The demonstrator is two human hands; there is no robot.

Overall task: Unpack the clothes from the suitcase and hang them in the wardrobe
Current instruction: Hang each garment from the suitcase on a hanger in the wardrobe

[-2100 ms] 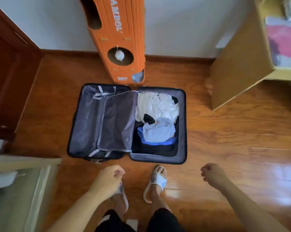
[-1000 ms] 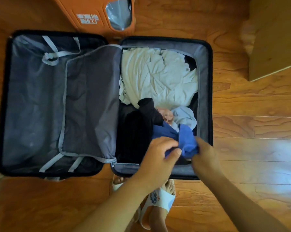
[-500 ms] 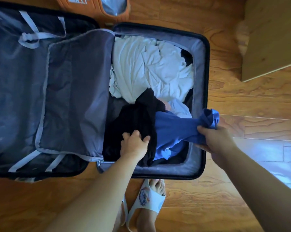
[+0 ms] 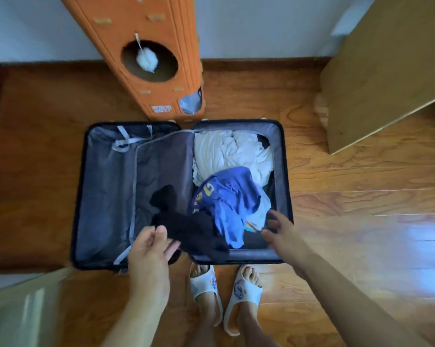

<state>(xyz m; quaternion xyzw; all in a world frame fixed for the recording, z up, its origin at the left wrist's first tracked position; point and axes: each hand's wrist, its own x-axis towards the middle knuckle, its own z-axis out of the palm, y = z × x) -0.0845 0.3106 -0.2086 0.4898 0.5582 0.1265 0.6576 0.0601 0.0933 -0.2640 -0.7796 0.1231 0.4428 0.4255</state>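
An open dark suitcase (image 4: 285,171) lies on the wooden floor. Its left half is bare grey lining under a loose divider flap (image 4: 166,169). The right half holds crumpled white clothes (image 4: 231,151), with a blue printed garment (image 4: 232,196) on top and a black garment (image 4: 196,231) that spills over the middle hinge. My left hand (image 4: 151,249) pinches the black garment's near edge between thumb and fingers. My right hand (image 4: 281,232) hovers with spread fingers just right of the blue garment and holds nothing.
An orange cardboard tower (image 4: 148,61) with a round hole stands against the wall behind the suitcase. A light wooden cabinet side (image 4: 376,71) is at the right. A pale surface (image 4: 18,309) fills the bottom left corner. My slippered feet (image 4: 206,284) stand at the suitcase's near edge.
My right hand let go of the blue garment, which now lies on the pile. My left hand pulled the black garment left over the hinge. The view rose away from the suitcase.
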